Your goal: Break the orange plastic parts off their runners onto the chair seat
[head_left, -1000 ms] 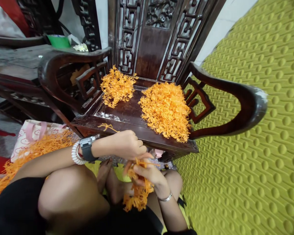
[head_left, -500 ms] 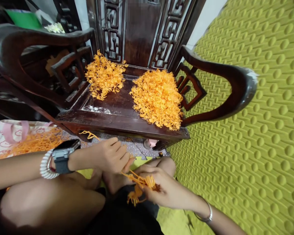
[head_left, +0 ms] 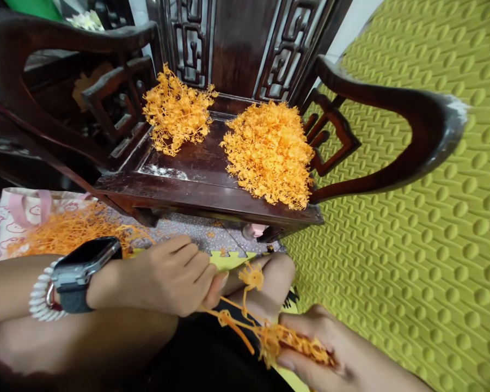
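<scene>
now, compared with half a second ago, the two hands are farther apart: the right hand (head_left: 330,331), at five o'clock, sits lower and more to the side, and more of the orange strands (head_left: 224,317) shows stretched between them. the left hand (head_left: 167,275), at about seven to eight o'clock, is clenched over the strands' near ends, though its fingertips hide exactly how many it grips. the right hand grasps the orange bunch (head_left: 271,338) between thumb and fingers. one flower-like tip (head_left: 252,276) stands up in the gap. that widening suggests the strands are being drawn out of the bunch and parted, with the pull not finished yet. on the chair (head_left: 206,163), the big pile (head_left: 269,152) at one o'clock and the smaller pile (head_left: 177,114) at eleven o'clock look unchanged, so nothing seems added there. at eight to nine o'clock, a loose orange heap (head_left: 71,234) lies against the bag (head_left: 14,209).
</scene>
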The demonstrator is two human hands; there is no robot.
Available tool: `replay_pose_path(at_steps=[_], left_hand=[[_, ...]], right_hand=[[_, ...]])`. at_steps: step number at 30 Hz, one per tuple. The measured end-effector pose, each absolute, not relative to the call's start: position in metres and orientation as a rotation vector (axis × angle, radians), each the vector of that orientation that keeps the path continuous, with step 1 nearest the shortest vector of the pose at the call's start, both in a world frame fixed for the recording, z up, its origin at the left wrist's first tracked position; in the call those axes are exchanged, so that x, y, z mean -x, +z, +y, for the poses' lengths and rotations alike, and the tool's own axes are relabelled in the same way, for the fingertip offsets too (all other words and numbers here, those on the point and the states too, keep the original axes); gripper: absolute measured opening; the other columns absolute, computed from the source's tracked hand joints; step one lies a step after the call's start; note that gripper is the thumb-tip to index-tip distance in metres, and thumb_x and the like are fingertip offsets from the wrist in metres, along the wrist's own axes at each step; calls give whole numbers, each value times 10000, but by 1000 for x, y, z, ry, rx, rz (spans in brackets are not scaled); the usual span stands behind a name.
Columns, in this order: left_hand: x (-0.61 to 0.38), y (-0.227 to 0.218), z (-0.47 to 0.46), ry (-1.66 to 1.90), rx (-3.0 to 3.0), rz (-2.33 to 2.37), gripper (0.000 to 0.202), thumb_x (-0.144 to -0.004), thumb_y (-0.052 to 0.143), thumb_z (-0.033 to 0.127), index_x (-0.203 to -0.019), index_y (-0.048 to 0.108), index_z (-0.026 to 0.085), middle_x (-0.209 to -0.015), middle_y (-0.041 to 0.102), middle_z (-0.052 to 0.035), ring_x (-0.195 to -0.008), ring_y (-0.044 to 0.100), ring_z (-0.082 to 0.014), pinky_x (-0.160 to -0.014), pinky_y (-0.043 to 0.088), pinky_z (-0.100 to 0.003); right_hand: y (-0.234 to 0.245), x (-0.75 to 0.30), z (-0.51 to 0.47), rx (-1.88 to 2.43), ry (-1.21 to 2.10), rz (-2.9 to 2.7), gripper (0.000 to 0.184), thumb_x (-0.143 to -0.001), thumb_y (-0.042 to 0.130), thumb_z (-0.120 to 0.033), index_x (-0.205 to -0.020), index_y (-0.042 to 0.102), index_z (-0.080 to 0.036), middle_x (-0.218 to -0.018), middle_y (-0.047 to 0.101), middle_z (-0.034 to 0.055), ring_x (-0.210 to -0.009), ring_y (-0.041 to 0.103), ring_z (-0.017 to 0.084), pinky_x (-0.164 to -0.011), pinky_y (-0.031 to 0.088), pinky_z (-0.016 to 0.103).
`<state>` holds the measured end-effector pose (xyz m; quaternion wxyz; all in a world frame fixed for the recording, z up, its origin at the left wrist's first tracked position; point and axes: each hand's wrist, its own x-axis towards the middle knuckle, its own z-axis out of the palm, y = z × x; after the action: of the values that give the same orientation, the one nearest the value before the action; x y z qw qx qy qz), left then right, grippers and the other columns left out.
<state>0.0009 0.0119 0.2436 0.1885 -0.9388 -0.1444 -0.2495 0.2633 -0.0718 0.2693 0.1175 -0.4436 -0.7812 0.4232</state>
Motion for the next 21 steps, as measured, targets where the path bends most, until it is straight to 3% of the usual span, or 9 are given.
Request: replay_pose_path(at_steps=[3,8,11,13,14,16,18,21], left_hand=[[-2,243,10,-743,2676,-437,259,-785,511,157,-534,478,211,-468,471,36,-435,401,-147,-441,301,-309],[-9,242,21,-777,2782,-412,295,-866,484,210,-575,523,199,-487,498,31,-460,417,-140,-471,307,-304],[-10,241,35,-595,3085,-504,292,-914,442,273,-661,563,192,-571,556,20,-531,489,-141,-541,372,-291],[-6,240,43,-400,3325,-594,185,-902,487,324,-869,604,186,-770,640,-5,-693,577,-148,-659,435,-277],[-3,240,46,-331,3443,-628,218,-871,544,368,-981,592,185,-879,654,-21,-787,599,-155,-718,451,-271],[2,239,51,-274,3700,-655,471,-768,665,436,-1145,529,190,-1048,641,-50,-931,604,-172,-780,466,-254],[3,238,52,-274,3972,-658,586,-703,729,430,-1195,498,210,-1084,642,-51,-945,615,-175,-756,481,-238],[-7,236,50,-302,4237,-648,506,-717,730,347,-1164,528,220,-953,685,-31,-814,648,-168,-666,489,-235]], right_hand=[[268,-271,-80,1350,1188,-2231,56,-853,590,-271,-881,619,-233,-673,598,-2,-563,542,124,-502,435,230],[266,-271,-64,1276,1100,-2313,56,-865,563,-228,-888,614,-225,-826,627,49,-795,578,186,-749,459,327],[261,-266,-40,1330,1053,-2312,128,-902,503,-279,-864,598,-203,-738,608,24,-668,551,148,-648,431,279],[257,-264,-27,1388,977,-2306,203,-917,468,-327,-834,588,-185,-644,569,-2,-545,493,114,-543,376,241],[255,-263,-22,1404,941,-2316,233,-919,460,-348,-820,585,-178,-611,549,-10,-511,468,105,-513,348,232],[252,-260,-16,1412,893,-2371,274,-904,479,-397,-797,589,-171,-570,520,-19,-481,442,96,-484,310,225],[249,-253,-13,1393,870,-2469,284,-875,525,-432,-795,594,-168,-560,517,-18,-478,440,95,-482,297,224],[245,-236,-9,1256,793,-2618,271,-862,539,-426,-804,568,-163,-612,549,6,-500,456,104,-490,299,232]])
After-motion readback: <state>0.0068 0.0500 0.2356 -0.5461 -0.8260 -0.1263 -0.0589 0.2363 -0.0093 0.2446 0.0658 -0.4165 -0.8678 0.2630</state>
